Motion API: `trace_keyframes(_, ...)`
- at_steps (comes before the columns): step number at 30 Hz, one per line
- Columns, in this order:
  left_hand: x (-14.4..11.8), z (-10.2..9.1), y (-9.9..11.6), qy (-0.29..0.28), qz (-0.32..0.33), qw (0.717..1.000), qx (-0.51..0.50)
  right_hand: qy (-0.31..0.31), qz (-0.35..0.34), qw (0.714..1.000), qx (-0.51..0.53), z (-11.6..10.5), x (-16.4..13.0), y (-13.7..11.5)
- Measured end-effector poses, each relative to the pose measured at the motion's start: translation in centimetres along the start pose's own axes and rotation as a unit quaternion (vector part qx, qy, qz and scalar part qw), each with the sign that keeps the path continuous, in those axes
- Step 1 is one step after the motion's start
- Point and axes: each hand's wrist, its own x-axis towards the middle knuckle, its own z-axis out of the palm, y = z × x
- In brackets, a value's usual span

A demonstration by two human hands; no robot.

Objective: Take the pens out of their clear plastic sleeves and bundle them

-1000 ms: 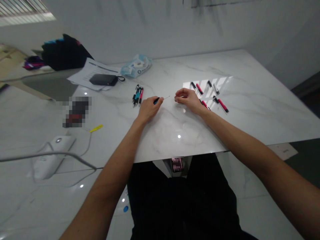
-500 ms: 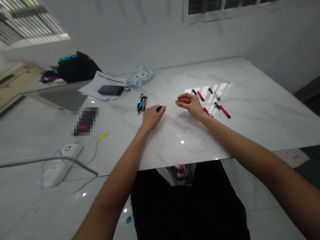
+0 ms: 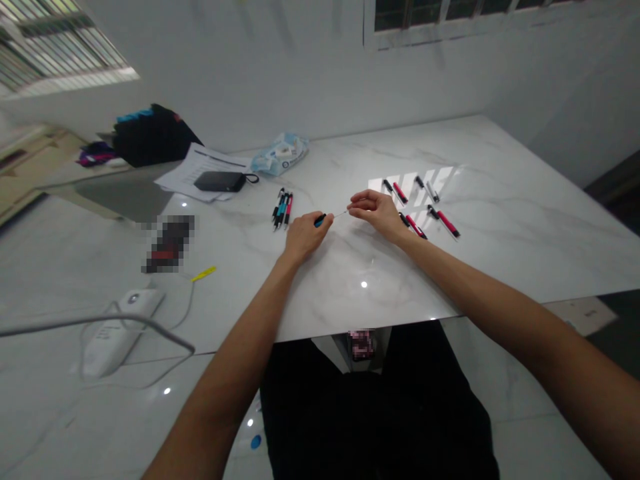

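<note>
My left hand (image 3: pixel 304 237) is closed around a blue and black pen barrel (image 3: pixel 320 219). A thin, pale refill (image 3: pixel 341 214) sticks out of it to the right, toward my other hand. With thumb and fingertips together, my right hand (image 3: pixel 377 212) pinches something tiny at the refill's tip; it is too small to make out. Left of my left hand lies a bunch of pens (image 3: pixel 283 208) in black, blue and red. Around my right hand are pens in separate parts, among them a red barrel (image 3: pixel 400 193) and another red barrel (image 3: pixel 448 224).
A blue-white wipes packet (image 3: pixel 281 155) and a black pouch (image 3: pixel 220 181) on papers (image 3: pixel 175 175) sit at the back left. Nearer on the left are a white power strip (image 3: pixel 123 333), a grey cable (image 3: pixel 150 322) and a yellow tag (image 3: pixel 204 274). The table's front edge runs before my lap.
My right hand has shifted slightly left, and its fingertips now meet the refill's tip, where a small gap showed before. My left hand keeps its hold on the barrel.
</note>
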Motion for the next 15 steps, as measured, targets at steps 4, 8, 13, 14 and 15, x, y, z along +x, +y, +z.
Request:
trace_keyframes(4,-0.1,-0.2,0.4,-0.017,0.002,1.000,-0.020,-0.016,0.004,1.000,-0.006,0.1,-0.2,-0.5)
trace_keyframes(8,-0.1,0.1,0.8,-0.045,0.004,0.992,-0.121,-0.052,0.001,0.999,0.007,0.3,-0.3,-0.9)
trace_keyframes(13,-0.5,0.3,1.8,-0.138,-0.057,0.917,-0.370,-0.095,-0.052,0.994,0.009,0.2,0.0,-0.3)
trace_keyframes(14,-0.6,0.2,2.0,-0.163,-0.069,0.896,-0.406,-0.102,-0.065,0.993,0.003,0.2,0.1,-0.2)
trace_keyframes(15,-0.8,0.2,2.2,-0.185,-0.076,0.879,-0.434,-0.110,-0.076,0.991,-0.004,0.2,0.2,-0.2)
